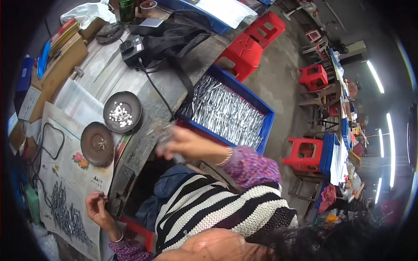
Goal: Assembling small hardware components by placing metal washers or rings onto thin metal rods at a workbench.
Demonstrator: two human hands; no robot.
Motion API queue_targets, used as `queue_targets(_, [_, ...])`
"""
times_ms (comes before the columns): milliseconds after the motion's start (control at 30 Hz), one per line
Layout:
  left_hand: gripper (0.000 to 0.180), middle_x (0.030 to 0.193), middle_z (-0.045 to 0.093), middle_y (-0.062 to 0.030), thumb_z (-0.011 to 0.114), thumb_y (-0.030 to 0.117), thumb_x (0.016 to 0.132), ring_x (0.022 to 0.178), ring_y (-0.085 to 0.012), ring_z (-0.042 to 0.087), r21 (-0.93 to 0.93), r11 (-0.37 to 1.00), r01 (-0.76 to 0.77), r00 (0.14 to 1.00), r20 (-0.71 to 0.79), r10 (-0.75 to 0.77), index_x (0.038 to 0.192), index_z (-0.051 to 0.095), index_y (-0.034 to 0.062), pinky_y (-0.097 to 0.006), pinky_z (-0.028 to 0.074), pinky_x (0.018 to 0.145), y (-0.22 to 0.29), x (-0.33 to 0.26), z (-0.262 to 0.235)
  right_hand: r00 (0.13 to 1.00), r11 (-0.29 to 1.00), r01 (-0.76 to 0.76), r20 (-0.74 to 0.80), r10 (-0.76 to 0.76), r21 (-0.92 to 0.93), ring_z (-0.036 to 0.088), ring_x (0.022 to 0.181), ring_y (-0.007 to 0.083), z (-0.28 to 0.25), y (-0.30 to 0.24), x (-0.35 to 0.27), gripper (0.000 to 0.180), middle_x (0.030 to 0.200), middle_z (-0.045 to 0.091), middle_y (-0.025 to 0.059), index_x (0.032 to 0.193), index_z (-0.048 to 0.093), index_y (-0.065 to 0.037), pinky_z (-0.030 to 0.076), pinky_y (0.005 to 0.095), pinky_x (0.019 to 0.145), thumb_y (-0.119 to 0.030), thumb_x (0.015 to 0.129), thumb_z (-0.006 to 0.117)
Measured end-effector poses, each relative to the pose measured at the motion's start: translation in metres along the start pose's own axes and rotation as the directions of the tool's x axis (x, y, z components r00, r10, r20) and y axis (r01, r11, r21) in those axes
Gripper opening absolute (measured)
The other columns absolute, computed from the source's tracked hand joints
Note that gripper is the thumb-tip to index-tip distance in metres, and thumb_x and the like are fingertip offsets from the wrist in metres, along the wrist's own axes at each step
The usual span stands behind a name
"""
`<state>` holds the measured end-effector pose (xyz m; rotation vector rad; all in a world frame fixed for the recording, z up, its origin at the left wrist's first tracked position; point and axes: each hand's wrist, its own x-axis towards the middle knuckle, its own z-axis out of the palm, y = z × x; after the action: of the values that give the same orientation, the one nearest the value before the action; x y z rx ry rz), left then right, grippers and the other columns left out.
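paper [98,177] printed with flowers lies on the workbench [140,145], and slim metal pieces [69,219] are heaped on its lower left part. the left hand [98,211] is near that heap, at the paper's edge, fingers loosely curled — i cannot tell whether anything sits between the tips. two round brown bowls stand side by side: the far bowl [135,103] holds silvery discs [119,115], the near bowl [90,147] small fine bits [102,144]. the right hand [185,141] is clamped on a silvery item [164,135] — too blurred to make out — by the bench edge, between the bowls and a blue tray [270,126]. shiny metal strips [226,113] fill that tray. a black device [132,50] with a cable lies farther back, and a red stool [244,50] stands behind the tray.
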<state>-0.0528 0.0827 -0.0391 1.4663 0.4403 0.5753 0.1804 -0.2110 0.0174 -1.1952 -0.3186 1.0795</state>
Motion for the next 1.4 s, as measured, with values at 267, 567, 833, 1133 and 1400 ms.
queue_targets(267, [0.004,0.087,0.056,-0.0091,0.053,0.0,0.088,0.074,-0.0138,0.05,0.004,0.999,0.032,0.995,0.089,-0.032,0.091,0.052,0.0026,-0.024,0.041,0.064,0.004,0.001,0.006,0.65,0.988,-0.126,-0.759,0.017,-0.086,0.061,0.063,0.0179,-0.22,0.05,-0.044,0.008,0.082,0.064,0.0151,0.089,0.057,0.007,0.052,0.0304,0.053,0.003,0.082,0.057])
queue_targets(567, [0.003,0.085,0.056,-0.0089,0.054,0.001,0.088,0.072,-0.0137,0.051,0.05,0.998,0.039,0.996,0.083,-0.043,0.089,0.051,0.0029,-0.024,0.041,0.064,0.012,-0.005,0.019,0.604,0.994,-0.101,-0.792,0.084,0.028,0.061,0.089,0.025,-0.261,0.047,-0.006,0.034,0.102,0.055,0.0159,0.114,0.044,0.008,0.057,0.0363,0.073,-0.006,0.087,0.058])
queue_targets(833, [0.003,0.086,0.056,-0.0087,0.055,0.0,0.086,0.072,-0.0138,0.052,0.065,0.997,0.04,0.994,0.101,-0.046,0.087,0.053,0.0025,-0.024,0.042,0.064,0.013,-0.003,0.021,0.656,0.978,-0.162,-0.755,0.01,-0.128,0.064,0.082,0.0196,-0.27,0.058,-0.014,0.073,0.093,0.059,0.0115,0.136,0.014,0.018,0.057,0.0287,0.073,-0.004,0.083,0.059])
queue_targets(1133, [0.008,0.084,0.055,-0.0092,0.053,-0.007,0.08,0.072,-0.014,0.051,0.143,0.99,0.02,0.996,0.08,-0.032,0.084,0.054,-0.0002,-0.024,0.042,0.065,0.017,-0.006,0.025,0.49,0.803,-0.336,-0.819,-0.298,-0.493,0.065,0.06,0.0151,-0.283,0.054,-0.013,0.049,0.08,0.065,0.0105,0.121,0.049,0.002,0.055,0.0285,0.051,-0.008,0.075,0.065])
queue_targets(1400, [0.011,0.084,0.055,-0.0097,0.052,-0.01,0.079,0.072,-0.0143,0.052,0.131,0.991,0.003,0.998,0.055,-0.01,0.084,0.056,-0.0013,-0.025,0.043,0.067,0.01,-0.009,0.023,0.538,0.529,-0.525,-0.741,-0.402,-0.667,0.062,0.087,0.0346,-0.336,0.062,0.0,0.042,0.088,0.064,0.0211,0.113,0.063,-0.009,0.048,0.0424,0.08,-0.019,0.073,0.057])
